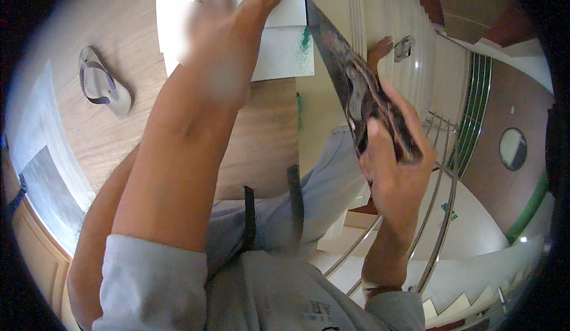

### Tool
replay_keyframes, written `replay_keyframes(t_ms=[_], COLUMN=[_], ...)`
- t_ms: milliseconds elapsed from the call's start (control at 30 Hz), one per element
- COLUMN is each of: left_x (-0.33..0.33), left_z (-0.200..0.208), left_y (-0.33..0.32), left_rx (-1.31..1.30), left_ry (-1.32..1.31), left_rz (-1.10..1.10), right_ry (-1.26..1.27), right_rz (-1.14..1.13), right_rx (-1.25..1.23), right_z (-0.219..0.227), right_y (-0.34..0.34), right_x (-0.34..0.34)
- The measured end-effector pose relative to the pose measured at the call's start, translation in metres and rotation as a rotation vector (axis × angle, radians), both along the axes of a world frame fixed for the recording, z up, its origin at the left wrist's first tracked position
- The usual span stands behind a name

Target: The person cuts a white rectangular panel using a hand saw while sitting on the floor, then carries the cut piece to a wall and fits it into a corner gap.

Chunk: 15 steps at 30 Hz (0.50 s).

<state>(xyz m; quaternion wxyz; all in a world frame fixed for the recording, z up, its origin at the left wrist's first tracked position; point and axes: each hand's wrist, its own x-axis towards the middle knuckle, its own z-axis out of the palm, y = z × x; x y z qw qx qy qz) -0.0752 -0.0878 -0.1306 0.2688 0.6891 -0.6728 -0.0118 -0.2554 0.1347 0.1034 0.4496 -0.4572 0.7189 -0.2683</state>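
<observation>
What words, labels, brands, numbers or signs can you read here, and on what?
No text can be read.
Grey shirt: small print, too blurred to read.
Small green patch at right: too small to tell if it bears words.
Dark patterned tool in the right hand: no legible lettering.

A long, dark saw-like tool tapers from a broad end, gripped from both sides, to a narrow tip. Its face is glossy, with blurry patches of grey, brown and pinkish tones. It slants up and to the left, the tip right beside the edge of the white sheets; whether it touches them cannot be told. The upper white sheet lies flat on a wood-grained surface, partly covering the lower white sheet, which shows below it and reaches slightly farther right. Green specks cluster along the lower sheet's right edge.
</observation>
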Motion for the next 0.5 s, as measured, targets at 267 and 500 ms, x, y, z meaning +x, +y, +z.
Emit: replay_keyframes(t_ms=[267, 500], left_x=[0.003, 0.000], left_z=[0.007, 0.002], left_y=[-0.002, 0.007], left_rx=[-0.028, -0.133], left_ry=[-0.021, -0.061], left_rz=[-0.017, -0.008], right_ry=[-0.021, -0.029], right_rz=[0.062, 0.113], right_rx=[-0.035, -0.143], right_z=[-0.025, -0.035], right_y=[-0.028, -0.028], right_x=[0.008, 0.010])
